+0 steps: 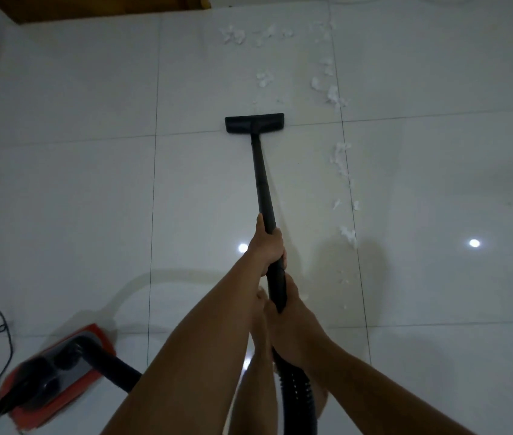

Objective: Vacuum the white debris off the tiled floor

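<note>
A black vacuum wand [260, 174] runs forward from my hands to a flat black floor nozzle [254, 123] lying on the white tiled floor [76, 189]. My left hand [266, 244] grips the wand higher up, fingers curled round it. My right hand [292, 324] grips the wand's lower end where the ribbed hose [294, 394] joins. White debris [332, 94] lies scattered ahead and right of the nozzle, with more debris in a trail [341, 161] along the tile seam to the right of the wand, and a patch at the far top [233, 34].
The red and black vacuum body [57, 368] sits on the floor at the lower left, its hose curving toward me. A thin black cord [1, 328] trails at the left edge. A brown wooden piece of furniture [92, 6] stands at the top left. My bare foot shows under my arms.
</note>
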### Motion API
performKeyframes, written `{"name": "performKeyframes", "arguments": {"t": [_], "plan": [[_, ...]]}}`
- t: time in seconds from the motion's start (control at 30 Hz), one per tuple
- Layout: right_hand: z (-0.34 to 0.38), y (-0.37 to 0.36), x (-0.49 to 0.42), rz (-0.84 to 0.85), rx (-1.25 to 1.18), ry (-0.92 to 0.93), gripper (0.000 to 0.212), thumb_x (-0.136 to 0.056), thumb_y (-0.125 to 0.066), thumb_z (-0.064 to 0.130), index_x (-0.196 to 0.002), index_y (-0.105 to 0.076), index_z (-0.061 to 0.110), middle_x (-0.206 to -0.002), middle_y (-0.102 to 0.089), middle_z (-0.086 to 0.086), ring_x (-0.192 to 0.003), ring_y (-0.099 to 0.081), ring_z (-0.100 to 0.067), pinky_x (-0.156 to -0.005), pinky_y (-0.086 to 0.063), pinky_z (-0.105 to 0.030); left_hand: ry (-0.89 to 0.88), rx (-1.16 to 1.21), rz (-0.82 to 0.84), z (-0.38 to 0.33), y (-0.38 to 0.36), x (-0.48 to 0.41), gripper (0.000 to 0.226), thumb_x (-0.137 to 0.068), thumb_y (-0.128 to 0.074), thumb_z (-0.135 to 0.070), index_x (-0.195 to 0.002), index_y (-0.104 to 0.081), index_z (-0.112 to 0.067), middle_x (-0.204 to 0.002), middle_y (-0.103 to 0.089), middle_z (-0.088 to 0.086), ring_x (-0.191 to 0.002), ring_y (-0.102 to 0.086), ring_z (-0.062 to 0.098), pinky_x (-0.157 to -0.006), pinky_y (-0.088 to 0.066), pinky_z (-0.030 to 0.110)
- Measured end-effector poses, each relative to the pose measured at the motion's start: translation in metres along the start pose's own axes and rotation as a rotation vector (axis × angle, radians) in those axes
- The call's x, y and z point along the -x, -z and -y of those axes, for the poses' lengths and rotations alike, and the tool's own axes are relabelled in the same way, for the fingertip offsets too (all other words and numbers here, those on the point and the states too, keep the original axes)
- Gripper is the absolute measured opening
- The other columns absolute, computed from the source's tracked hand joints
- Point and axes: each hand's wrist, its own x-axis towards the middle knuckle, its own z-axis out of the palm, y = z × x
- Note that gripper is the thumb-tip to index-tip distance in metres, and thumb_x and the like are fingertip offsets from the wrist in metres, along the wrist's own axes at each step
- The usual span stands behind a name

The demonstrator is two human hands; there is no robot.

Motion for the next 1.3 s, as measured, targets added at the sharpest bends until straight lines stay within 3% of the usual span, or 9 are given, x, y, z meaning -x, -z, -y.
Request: {"name": "performKeyframes", "arguments": {"t": [0.1,0.4,0.87,1.13,1.23,1.3], "plan": [[0.031,0.002,-0.023,-0.011,-0.014,0.006,0.064,-0.109,-0.044,0.032,-0.16,-0.006,0.042,-0.084,-0.066,-0.012,-0.039,-0.055,-0.008,-0.04,-0.046,-0.018,-0.004,-0.014,0.007,-0.031,0.016,-0.021,0.067,-0.11,-0.035,-0.026,-0.16,0.006,-0.046,-0.071,-0.057,0.009,-0.051,-0.054,0.017,-0.05,-0.051,0.03],[0.074,-0.005,-0.051,-0.05,-0.007,-0.031,0.064,-0.109,-0.042,0.033,-0.16,-0.004,0.04,-0.097,-0.069,-0.012,-0.053,-0.061,-0.012,-0.043,-0.048,-0.017,-0.003,-0.067,0.021,-0.068,0.041,-0.046,0.067,-0.11,-0.034,-0.028,-0.159,0.007,-0.046,-0.073,-0.058,0.009,-0.048,-0.054,0.015,-0.043,-0.05,0.026],[0.065,0.012,0.005,0.001,-0.025,-0.076,0.065,-0.109,-0.043,0.036,-0.159,-0.003,0.046,-0.098,-0.07,-0.014,-0.052,-0.061,-0.014,-0.043,-0.049,-0.019,0.048,-0.07,0.044,-0.055,0.019,0.007,0.067,-0.11,-0.033,-0.029,-0.159,0.009,-0.046,-0.062,-0.057,0.007,-0.046,-0.054,0.015,-0.051,-0.052,0.029],[0.068,0.029,0.02,0.022,-0.008,-0.046,0.064,-0.109,-0.042,0.028,-0.161,-0.006,0.038,-0.086,-0.066,-0.013,-0.035,-0.054,-0.007,-0.039,-0.046,-0.019,0.069,-0.047,0.027,-0.06,0.008,0.015,0.069,-0.109,-0.034,-0.025,-0.159,0.01,-0.045,-0.071,-0.059,0.009,-0.053,-0.056,0.017,-0.057,-0.054,0.032],[0.073,0.036,0.019,0.016,0.015,-0.03,0.057,-0.11,-0.04,0.033,-0.16,-0.013,0.034,-0.095,-0.07,-0.01,-0.041,-0.057,-0.005,-0.041,-0.046,-0.017,0.08,-0.043,0.019,-0.066,0.005,0.012,0.069,-0.109,-0.034,-0.026,-0.159,0.01,-0.045,-0.074,-0.06,0.01,-0.053,-0.056,0.018,-0.056,-0.054,0.032],[0.077,0.038,0.014,0.022,0.046,-0.017,0.056,-0.109,-0.039,0.033,-0.16,-0.015,0.034,-0.099,-0.071,-0.005,-0.057,-0.065,-0.008,-0.049,-0.051,-0.021,0.088,-0.043,0.015,-0.071,0.005,0.007,0.069,-0.109,-0.034,-0.027,-0.159,0.01,-0.046,-0.074,-0.06,0.01,-0.054,-0.057,0.018,-0.056,-0.055,0.032]]}}
